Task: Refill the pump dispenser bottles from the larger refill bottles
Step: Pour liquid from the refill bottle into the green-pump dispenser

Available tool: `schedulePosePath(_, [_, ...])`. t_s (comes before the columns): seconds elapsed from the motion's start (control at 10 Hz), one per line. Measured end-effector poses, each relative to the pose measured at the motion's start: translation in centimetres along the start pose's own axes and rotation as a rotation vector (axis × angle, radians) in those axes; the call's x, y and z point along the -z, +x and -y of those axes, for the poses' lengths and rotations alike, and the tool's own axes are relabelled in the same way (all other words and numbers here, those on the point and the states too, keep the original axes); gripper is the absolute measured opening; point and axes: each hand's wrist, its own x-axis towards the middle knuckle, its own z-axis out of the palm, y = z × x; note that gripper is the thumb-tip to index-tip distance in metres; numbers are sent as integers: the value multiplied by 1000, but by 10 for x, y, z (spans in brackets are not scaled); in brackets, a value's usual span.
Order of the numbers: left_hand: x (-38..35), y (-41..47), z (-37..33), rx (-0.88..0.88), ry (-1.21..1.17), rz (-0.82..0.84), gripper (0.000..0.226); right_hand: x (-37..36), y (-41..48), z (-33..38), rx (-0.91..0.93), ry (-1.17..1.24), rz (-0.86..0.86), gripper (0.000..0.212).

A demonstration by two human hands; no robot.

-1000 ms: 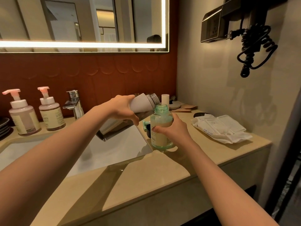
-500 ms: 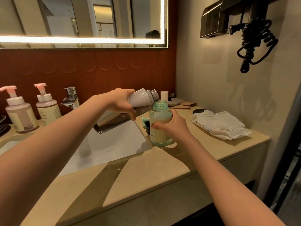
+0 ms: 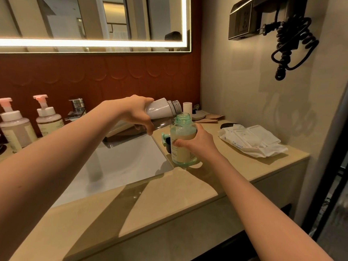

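My left hand (image 3: 136,113) grips a white refill bottle (image 3: 162,110), tipped on its side with its threaded mouth right over the open neck of a green-tinted dispenser bottle (image 3: 181,140). That bottle stands on the beige counter (image 3: 169,194) just right of the sink and is largely full of pale liquid. My right hand (image 3: 195,144) wraps round its middle from the right. A teal pump head (image 3: 165,137) lies behind it at its left side. Two pink-pump dispenser bottles (image 3: 49,117) stand at the far left by the wall.
A white sink basin (image 3: 120,166) with a chrome tap (image 3: 76,110) fills the left of the counter. A pack of wipes (image 3: 252,140) lies at the right, near the counter's end. Small white containers (image 3: 188,109) and brown sachets sit by the back wall. A coiled black cord (image 3: 290,48) hangs on the right wall.
The refill bottle's mouth has come closer over the dispenser's neck. My view has shifted slightly; both hands keep their grips.
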Motion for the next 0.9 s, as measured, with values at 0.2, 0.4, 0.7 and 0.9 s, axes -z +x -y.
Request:
schedulePosePath(0.2, [5, 0, -2, 4, 45, 6, 53, -1, 1, -1, -1, -2, -6, 81])
schedulePosePath(0.4, [6, 0, -3, 4, 36, 23, 52, -1, 2, -2, 3, 2, -6, 81])
schedulePosePath(0.7, [7, 0, -4, 7, 14, 47, 55, -1, 2, -2, 3, 5, -7, 81])
schedulePosePath(0.9, [9, 1, -5, 12, 1, 68, 55, -2, 3, -3, 6, 5, -14, 82])
